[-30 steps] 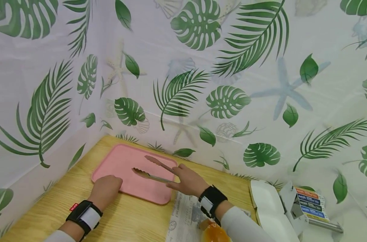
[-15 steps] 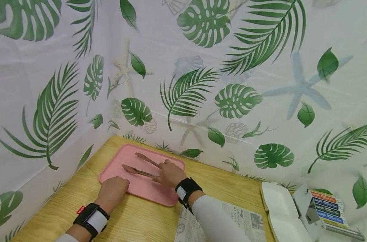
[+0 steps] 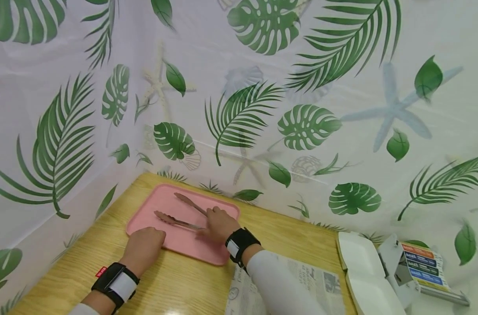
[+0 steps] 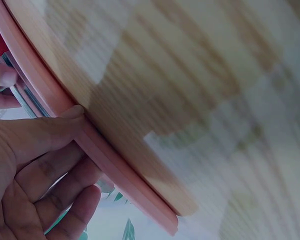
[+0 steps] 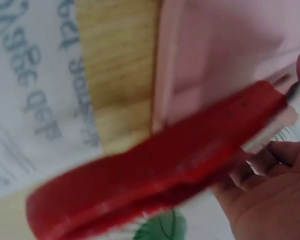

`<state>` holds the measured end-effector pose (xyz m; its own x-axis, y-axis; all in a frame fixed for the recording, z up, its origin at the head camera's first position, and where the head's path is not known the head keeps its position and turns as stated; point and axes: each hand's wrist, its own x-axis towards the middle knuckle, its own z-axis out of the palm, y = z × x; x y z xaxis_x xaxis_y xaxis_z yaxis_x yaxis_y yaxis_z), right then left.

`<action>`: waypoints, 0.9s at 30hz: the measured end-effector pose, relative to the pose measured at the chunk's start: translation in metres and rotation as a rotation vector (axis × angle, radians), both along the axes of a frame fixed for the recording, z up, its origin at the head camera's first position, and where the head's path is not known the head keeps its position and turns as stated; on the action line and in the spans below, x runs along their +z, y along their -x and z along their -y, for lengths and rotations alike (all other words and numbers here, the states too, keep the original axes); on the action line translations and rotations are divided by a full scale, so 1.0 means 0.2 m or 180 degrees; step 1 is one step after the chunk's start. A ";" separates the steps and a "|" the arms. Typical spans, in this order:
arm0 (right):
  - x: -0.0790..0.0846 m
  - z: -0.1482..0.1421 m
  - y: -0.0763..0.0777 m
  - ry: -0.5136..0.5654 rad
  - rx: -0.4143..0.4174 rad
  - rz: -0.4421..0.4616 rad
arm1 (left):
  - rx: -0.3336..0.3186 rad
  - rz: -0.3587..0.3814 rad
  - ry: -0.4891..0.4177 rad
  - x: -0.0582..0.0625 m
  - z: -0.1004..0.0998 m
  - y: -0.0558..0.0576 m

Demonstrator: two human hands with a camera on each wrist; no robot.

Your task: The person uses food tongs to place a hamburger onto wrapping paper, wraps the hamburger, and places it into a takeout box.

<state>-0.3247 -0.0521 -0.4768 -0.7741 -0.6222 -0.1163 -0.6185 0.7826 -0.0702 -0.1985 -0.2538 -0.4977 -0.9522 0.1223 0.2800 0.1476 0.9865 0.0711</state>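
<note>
My left hand (image 3: 145, 247) pinches the near left rim of the pink tray (image 3: 199, 249); the left wrist view shows the thumb (image 4: 45, 132) at the rim's outer side and the fingers across from it. Over the right part of the tray, my right hand (image 3: 222, 224) holds a pair of tongs (image 3: 176, 221). Their two scalloped arms stand spread apart and point left across the tray. A red grip (image 5: 160, 160) on the tongs fills the middle of the right wrist view.
Printed newspaper-style paper (image 3: 302, 275) lies right of the tray, partly under my right sleeve. Farther right are a white lidded foam box (image 3: 361, 253), opened out, and a metal rack with coloured labels (image 3: 424, 267). Leaf-patterned cloth (image 3: 239, 118) walls the table behind and at left.
My right hand has carried the tongs left, farther over the tray. A glossy bun seen earlier on the paper is now hidden or out of view. The left hand stays at the tray rim.
</note>
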 end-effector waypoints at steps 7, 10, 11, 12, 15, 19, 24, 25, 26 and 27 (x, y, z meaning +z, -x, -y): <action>0.28 -0.16 -0.06 0.0101 0.0007 0.0246 | -0.0104 -0.0103 -0.0041 0.01 -0.01 -0.02; 0.40 -0.30 -0.11 0.0297 0.0012 0.0292 | -0.0125 -0.0038 -0.0071 0.01 -0.01 -0.02; 0.43 -0.37 -0.14 0.0344 0.0008 0.0313 | -0.0131 -0.0007 -0.0082 0.01 -0.01 -0.02; 0.45 -0.44 -0.18 0.0388 -0.0015 0.0317 | -0.0142 0.0027 -0.0094 0.01 -0.01 -0.02; 0.50 -0.69 -0.27 0.0533 -0.0200 0.0326 | -0.0166 0.0017 -0.0098 0.03 -0.01 -0.02; 0.46 -1.03 -0.36 0.0709 -0.0625 0.0425 | -0.0217 0.0006 -0.0097 0.05 0.00 -0.01; 0.36 -1.41 -0.45 0.0857 -0.1067 0.0548 | -0.0194 0.0244 -0.0180 0.05 0.02 0.00; 0.34 -1.47 -0.47 0.0874 -0.1156 0.0582 | -0.0186 0.0299 -0.0204 0.05 0.03 0.00; 0.32 -1.53 -0.49 0.0885 -0.1230 0.0625 | -0.0180 0.0344 -0.0231 0.05 0.02 0.00; 0.30 -1.58 -0.50 0.0869 -0.1306 0.0653 | -0.0177 0.0387 -0.0256 0.05 0.02 0.01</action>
